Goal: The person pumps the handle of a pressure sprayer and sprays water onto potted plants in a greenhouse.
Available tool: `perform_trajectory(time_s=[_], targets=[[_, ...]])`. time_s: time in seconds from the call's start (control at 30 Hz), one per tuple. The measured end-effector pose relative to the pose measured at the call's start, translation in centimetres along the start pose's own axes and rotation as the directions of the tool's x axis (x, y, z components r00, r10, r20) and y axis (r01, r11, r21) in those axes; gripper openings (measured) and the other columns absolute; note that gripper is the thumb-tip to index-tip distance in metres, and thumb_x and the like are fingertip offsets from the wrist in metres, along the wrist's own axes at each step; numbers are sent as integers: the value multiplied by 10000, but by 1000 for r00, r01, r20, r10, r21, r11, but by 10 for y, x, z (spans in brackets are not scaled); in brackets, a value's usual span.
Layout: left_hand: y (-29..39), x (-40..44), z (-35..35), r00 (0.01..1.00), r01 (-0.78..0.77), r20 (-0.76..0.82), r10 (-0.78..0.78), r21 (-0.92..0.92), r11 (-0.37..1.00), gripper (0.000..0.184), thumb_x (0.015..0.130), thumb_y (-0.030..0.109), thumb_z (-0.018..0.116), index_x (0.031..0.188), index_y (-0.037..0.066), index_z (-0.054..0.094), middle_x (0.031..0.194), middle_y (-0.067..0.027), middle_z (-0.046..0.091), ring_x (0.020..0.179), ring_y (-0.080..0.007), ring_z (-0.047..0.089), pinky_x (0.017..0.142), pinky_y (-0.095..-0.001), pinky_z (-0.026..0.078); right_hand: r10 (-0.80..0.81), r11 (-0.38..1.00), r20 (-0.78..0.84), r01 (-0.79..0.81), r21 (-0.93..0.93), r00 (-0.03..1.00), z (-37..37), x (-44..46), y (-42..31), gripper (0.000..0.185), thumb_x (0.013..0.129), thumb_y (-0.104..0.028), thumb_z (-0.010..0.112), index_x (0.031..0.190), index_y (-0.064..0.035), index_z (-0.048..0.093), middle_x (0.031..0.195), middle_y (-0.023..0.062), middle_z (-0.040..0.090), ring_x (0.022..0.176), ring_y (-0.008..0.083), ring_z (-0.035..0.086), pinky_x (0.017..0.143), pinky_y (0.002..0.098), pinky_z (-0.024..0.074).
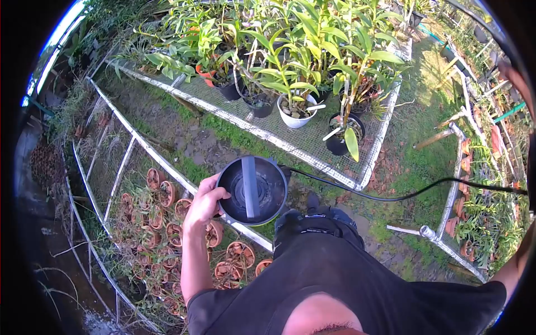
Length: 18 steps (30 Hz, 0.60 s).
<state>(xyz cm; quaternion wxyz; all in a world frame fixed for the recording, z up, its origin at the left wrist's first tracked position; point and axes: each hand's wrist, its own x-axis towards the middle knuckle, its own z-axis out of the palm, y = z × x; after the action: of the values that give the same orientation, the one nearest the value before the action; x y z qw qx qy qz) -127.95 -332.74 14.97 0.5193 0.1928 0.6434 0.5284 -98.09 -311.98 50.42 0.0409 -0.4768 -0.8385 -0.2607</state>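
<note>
One round, scuffed black tub [271,192], grey bar [250,187] across, is gripped by the left hand [206,202]; I can't tell the fingers' state on the right hand [516,84].

Bright daylight falls from above, strongest on the orchid leaves [335,42] and a pale patch of grass [432,78] at upper right. A strip of sky [53,53] at the upper left burns out to white with bluish fringes. The dark water [72,279] at lower left sits dim. The fisheye lens bows the outer rails [92,245] and leaves black corners; the potted orchids look reasonably sharp, fine leaf detail merging toward the rim.
</note>
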Motion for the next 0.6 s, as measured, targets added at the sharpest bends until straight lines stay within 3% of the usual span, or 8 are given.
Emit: perform_trajectory(time_s=[0.13, 0.27, 0.4, 0.43, 0.47, 0.6], targets=[[-16, -2, -12, 1000, -24, 8, 24, -21, 1000, 352, 743, -1, 530, 1083, -18, 616, 690, -4, 604, 428, -59, 474, 364, -198, 337, -101, 994, -34, 102, 25, 994, -12, 12, -35, 339, 913, -382, 630, 892, -45, 660, 687, 31, 541, 615, 166, 479, 644, 349, 381], [-24, -6, -22, 999, -23, -38, 23, 2, 1000, 375, 742, 21, 524, 1105, -18, 611, 696, 0, 605, 439, -57, 485, 373, -195, 350, -225, 974, 44, 224, 35, 973, -19, 42, -50, 349, 907, -400, 611, 954, -55, 642, 804, 40, 556, 719, 175, 511, 724, 349, 374], [-35, 2, -33, 998, -21, -60, 19, -19, 1000, 396, 741, 25, 517, 1124, -22, 605, 695, 4, 598, 436, -57, 477, 378, -195, 352, -471, 876, 30, 464, 129, 881, -7, 74, -46, 373, 901, -418, 593, 1017, -65, 624, 921, 48, 572, 823, 184, 543, 804, 349, 367], [-37, 4, -36, 998, 7, -61, -9, -40, 999, 439, 750, 30, 525, 1176, 19, 628, 672, 15, 610, 449, -59, 480, 404, -201, 359, -205, 971, 256, 228, -65, 945, -28, 102, -75, 344, 870, -403, 661, 878, -59, 657, 734, 41, 568, 657, 186, 536, 633, 349, 393], [-39, 7, -38, 998, 11, -57, -14, -49, 999, 436, 749, 31, 525, 1172, 16, 628, 673, 13, 610, 447, -59, 480, 402, -202, 359, -141, 978, 253, 174, -114, 957, -29, 122, -81, 342, 868, -403, 662, 878, -61, 659, 734, 42, 571, 657, 186, 539, 632, 350, 396], [-32, 24, -42, 999, 26, -45, -28, -45, 999, 436, 743, 31, 525, 1166, 6, 626, 681, 5, 611, 444, -58, 473, 400, -202, 362, -99, 989, 221, 121, -87, 970, -4, 157, -73, 335, 862, -400, 667, 875, -66, 667, 735, 43, 582, 656, 187, 548, 629, 354, 407]])
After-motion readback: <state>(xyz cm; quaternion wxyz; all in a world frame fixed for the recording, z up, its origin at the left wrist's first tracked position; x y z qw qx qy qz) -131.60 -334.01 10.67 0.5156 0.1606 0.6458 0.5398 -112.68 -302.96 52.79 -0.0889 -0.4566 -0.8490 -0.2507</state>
